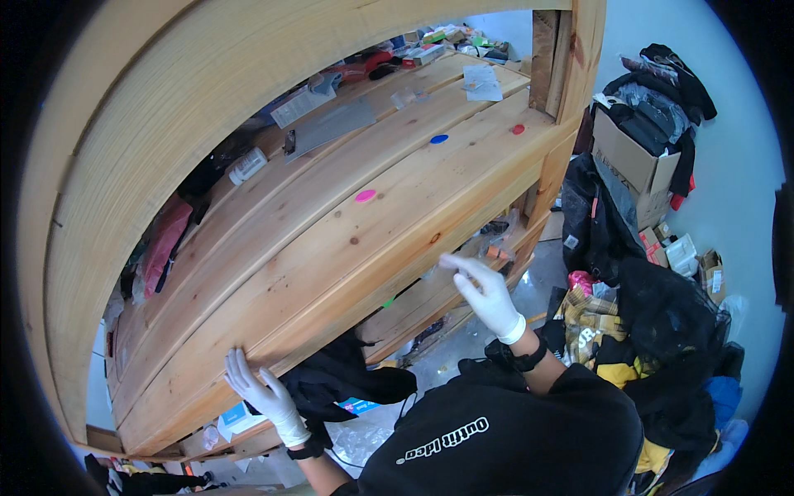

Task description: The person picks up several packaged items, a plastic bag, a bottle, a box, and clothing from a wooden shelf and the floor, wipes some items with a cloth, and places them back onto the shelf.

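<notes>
Both hands wear white gloves. My left hand (263, 392) rests its fingertips at the front edge of a wooden shelf (298, 304) and holds nothing. My right hand (489, 299) hangs just in front of the same shelf, empty, its fingertips blurred. Along the front board lie a pink disc (365, 196), a blue disc (439, 139) and a red disc (518, 129). Farther back are a white bottle (248, 165) lying on its side, a grey flat sheet (332, 129) and a white paper (482, 83).
A wooden beam (142, 99) arches over the shelf, and a post (552, 167) stands at its right end. Black cloth (347, 378) hangs below the front edge. At right, a cardboard box (633, 152) overflows with dark items beside piled clothes (670, 310) on the floor.
</notes>
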The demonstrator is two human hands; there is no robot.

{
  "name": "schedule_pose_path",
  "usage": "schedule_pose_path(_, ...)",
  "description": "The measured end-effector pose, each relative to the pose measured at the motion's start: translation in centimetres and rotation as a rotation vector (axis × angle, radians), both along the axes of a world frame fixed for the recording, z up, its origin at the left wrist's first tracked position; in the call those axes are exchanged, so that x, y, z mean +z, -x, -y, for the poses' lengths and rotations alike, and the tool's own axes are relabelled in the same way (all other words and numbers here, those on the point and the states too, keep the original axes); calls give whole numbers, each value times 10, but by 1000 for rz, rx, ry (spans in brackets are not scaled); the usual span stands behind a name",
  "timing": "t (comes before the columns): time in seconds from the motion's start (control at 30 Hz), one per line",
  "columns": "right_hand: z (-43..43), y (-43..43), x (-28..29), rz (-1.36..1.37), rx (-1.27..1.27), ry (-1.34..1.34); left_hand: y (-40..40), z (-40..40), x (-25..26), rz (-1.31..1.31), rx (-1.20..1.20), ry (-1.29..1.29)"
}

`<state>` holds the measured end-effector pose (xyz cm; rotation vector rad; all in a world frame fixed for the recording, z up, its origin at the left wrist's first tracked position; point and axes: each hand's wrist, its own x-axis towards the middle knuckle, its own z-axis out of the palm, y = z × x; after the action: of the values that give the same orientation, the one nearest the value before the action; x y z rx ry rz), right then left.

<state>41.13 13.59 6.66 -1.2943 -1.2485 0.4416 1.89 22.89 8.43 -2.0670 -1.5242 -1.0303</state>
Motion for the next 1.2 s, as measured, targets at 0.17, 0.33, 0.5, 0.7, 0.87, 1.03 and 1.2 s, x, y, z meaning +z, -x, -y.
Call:
schedule_pose_path(0.17,-6,-36,21,266,-271,-58,-8,-7,-7,41,10,-74)
schedule_pose_path(0.33,-18,-47,32,495,-265,15,-8,-15,-16,166,1,-156)
schedule_pose_path(0.5,-26,-45,24,506,-296,57,-10,-16,-12,114,-8,-189)
schedule_pose_path(0.7,-29,-27,-1,464,-442,160,-7,-22,-19,149,-93,-189)
schedule_pose_path(0.87,-15,61,-58,404,-259,200,1,-15,-16,48,-96,-150)
schedule_pose_path(1.03,9,113,-83,291,9,502,3,-15,-10,-48,-106,-159)
schedule_pose_path(1.2,28,153,-122,382,169,601,5,-12,-7,-119,-124,-161)
